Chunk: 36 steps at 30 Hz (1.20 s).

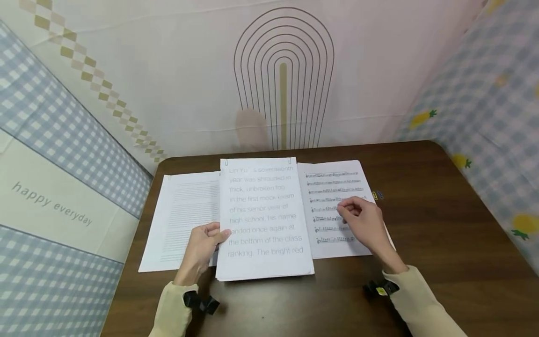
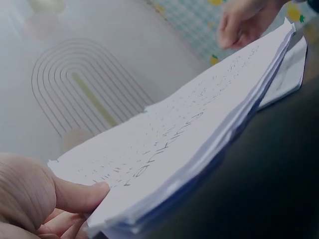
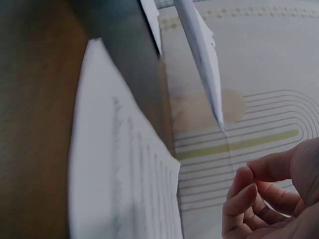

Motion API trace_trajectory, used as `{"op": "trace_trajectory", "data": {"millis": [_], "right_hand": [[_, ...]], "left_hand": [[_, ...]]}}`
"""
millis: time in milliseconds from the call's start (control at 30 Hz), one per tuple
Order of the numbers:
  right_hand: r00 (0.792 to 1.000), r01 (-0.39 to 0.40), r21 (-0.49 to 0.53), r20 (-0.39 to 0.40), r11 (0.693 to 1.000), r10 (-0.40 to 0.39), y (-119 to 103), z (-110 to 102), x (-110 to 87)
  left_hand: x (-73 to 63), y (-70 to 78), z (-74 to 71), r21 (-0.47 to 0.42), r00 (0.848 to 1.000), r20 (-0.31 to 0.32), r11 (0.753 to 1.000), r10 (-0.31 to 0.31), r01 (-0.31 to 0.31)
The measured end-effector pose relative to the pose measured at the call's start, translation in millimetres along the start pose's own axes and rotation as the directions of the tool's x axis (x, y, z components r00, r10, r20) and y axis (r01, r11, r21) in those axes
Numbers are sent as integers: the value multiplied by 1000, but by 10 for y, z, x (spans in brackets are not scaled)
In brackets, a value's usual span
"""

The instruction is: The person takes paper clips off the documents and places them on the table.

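Note:
A stack of printed sheets [image 1: 263, 210] with large text is held up in the middle of the head view. My left hand [image 1: 204, 245] grips its left edge, thumb [image 2: 82, 196] on top and fingers underneath. Paper clips [image 1: 289, 160] sit at its two top corners. My right hand [image 1: 363, 222] hovers over a page of sheet music [image 1: 337, 248], to the right of the stack. Its thumb and index fingertip meet, the other fingers curled [image 3: 261, 204]; nothing shows between them.
Densely lined pages [image 1: 181, 220] lie on the left, partly under the stack, with small clips at their top. Two loose paper clips, one yellow [image 1: 375, 195] and one dark [image 1: 381, 194], lie beside the music. The brown table [image 1: 442, 224] meets a patterned cloth wall [image 1: 189, 84] behind.

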State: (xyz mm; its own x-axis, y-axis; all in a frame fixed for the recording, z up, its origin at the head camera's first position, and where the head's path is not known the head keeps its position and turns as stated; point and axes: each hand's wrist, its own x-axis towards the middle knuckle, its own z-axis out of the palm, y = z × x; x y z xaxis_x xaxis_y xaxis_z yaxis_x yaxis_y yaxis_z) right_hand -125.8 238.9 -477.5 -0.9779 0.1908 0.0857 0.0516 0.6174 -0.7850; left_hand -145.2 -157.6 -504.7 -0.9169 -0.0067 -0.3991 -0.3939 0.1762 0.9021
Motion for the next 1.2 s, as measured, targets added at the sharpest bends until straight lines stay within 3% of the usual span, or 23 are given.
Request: {"op": "trace_trajectory", "data": {"millis": [267,500,833,1200], "right_hand": [[996,-6,194,88,981,-11,-124,101,407],[986,-24,245,165,969,-17,-181,190,628],[975,-17,246,217,969,-38,-204,281,714],[966,4,242,249,970,-66,-187,312,749]], "left_hand": [[-211,-75,126,-58,999,49,998,23,-20],[-323,-170,201,-62,999,51,998,15,-12],[-383,-252,233,-39,993,111,999,30,-25],[-460,-338,246,-50,997,79,999,8,-4]]}}
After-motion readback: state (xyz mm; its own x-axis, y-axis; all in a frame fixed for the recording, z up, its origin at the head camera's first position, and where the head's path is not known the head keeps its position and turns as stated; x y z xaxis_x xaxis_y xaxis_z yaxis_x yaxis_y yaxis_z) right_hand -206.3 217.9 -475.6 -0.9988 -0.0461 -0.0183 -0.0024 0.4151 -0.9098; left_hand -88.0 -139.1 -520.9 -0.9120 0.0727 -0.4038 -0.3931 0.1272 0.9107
